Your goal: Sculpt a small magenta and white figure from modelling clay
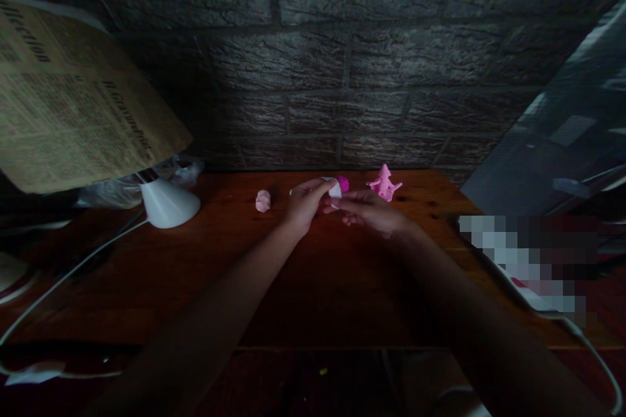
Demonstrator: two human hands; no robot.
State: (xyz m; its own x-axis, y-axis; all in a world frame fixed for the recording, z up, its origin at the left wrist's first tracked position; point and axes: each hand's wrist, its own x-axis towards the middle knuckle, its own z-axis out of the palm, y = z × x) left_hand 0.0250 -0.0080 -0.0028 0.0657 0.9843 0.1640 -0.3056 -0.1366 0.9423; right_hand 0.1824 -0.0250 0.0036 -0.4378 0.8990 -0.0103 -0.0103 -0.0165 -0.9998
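Pinching a white piece (335,191) together, the left hand (304,201) and right hand (372,210) probably share it for steadiness over the table (323,293).

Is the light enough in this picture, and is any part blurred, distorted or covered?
Head view: dim overall, the wooden table dark toward its near edge; head view: the white piece between left hand and right hand looks soft; head view: the lampshade seems stretched, probably by a wide lens; head view: coarse pixel blocks hide a patch at right.
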